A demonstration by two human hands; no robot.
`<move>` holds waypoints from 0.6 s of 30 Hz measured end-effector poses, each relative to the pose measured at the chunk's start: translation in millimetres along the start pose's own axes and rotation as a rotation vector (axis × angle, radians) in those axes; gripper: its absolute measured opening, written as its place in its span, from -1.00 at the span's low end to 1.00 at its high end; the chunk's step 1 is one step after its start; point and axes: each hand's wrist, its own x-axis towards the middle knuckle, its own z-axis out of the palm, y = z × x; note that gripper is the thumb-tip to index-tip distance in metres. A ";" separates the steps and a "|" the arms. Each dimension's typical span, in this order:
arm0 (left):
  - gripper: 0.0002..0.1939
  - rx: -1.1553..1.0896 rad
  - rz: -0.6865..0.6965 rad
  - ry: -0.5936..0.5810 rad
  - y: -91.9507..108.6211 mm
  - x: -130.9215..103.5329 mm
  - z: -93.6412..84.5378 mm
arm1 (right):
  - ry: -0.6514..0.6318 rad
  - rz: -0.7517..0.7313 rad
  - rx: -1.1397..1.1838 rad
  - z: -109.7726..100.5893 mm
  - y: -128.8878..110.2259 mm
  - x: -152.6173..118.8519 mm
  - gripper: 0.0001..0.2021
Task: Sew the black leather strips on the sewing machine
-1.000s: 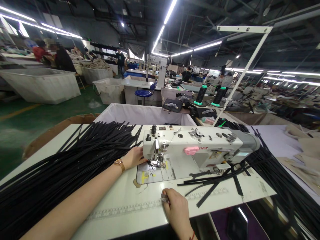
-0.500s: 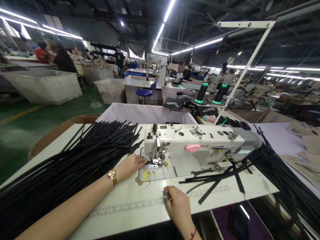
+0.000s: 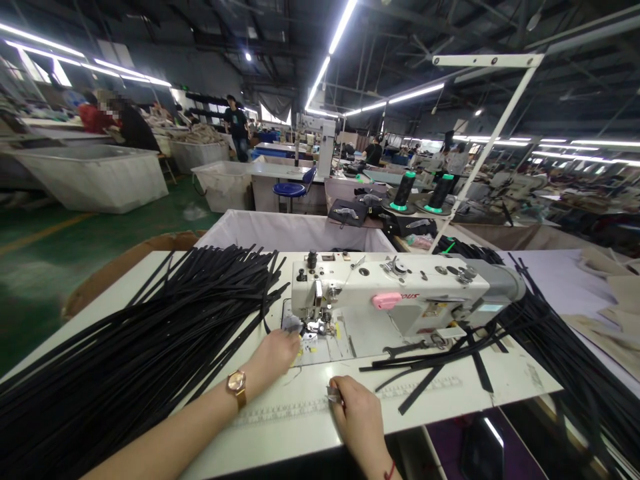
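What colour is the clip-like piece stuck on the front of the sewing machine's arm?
Pink; it shows best in the head view.

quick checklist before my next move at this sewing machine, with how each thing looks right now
1. Left hand's fingertips clear of the needle: cannot tell; they are close beside the presser foot, and the needle is too small to make out.
2. Right hand away from the presser foot: ok, it is near the table's front edge, holding a small metal tool.
3. Ruler markings uncovered: not ok, the right hand and a loose black strip cover parts.
4. Wrench clear of the presser foot: ok, it lies off to the right.
5. Needle threaded: cannot tell, too small.
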 end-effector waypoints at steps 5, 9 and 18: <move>-0.76 -0.006 -0.058 -0.015 13.8 3.8 1.3 | 0.006 0.001 0.006 -0.1 -1.7 -0.4 -0.76; -0.74 -0.012 -0.105 -0.033 18.5 3.9 -8.7 | 0.012 0.011 0.018 -1.5 -1.3 -0.8 -0.76; -0.74 -0.226 -0.300 -0.144 88.9 -80.5 -21.6 | -0.125 0.206 0.692 0.8 -37.5 -7.3 -0.65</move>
